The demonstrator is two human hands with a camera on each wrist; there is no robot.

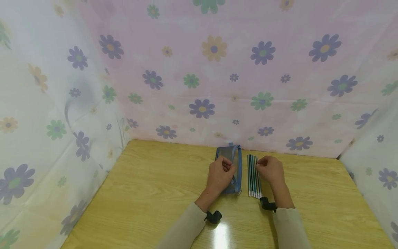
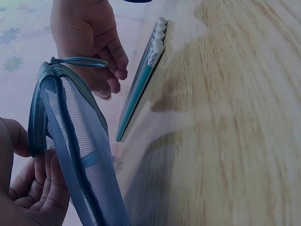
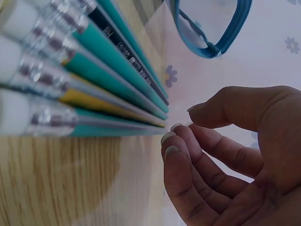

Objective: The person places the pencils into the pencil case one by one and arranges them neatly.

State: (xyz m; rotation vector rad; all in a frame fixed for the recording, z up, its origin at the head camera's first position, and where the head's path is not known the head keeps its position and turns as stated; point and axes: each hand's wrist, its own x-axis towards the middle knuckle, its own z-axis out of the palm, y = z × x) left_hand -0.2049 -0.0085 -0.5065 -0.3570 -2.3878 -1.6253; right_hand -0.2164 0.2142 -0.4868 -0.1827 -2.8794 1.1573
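A blue mesh zippered pencil case [image 1: 238, 173] lies upright-lengthwise on the table, its mouth gaping in the left wrist view. My left hand [image 1: 220, 174] pinches the zipper edge of the case [image 2: 80, 146] between thumb and fingers. Just to the right, several pencils [image 1: 253, 178] lie side by side in a row, white eraser ends towards me. They are teal, dark and yellowish in the right wrist view. At their right side is my right hand [image 1: 271, 169], fingers loosely bent; a gap shows between thumb and fingertips [image 3: 176, 165], with nothing held.
The wooden table [image 1: 161, 186] carries the case and pencils near its back edge. Behind it hangs a flower-patterned cloth [image 1: 183, 93], with more cloth at both sides. Black devices [image 1: 214, 217] are strapped at both wrists.
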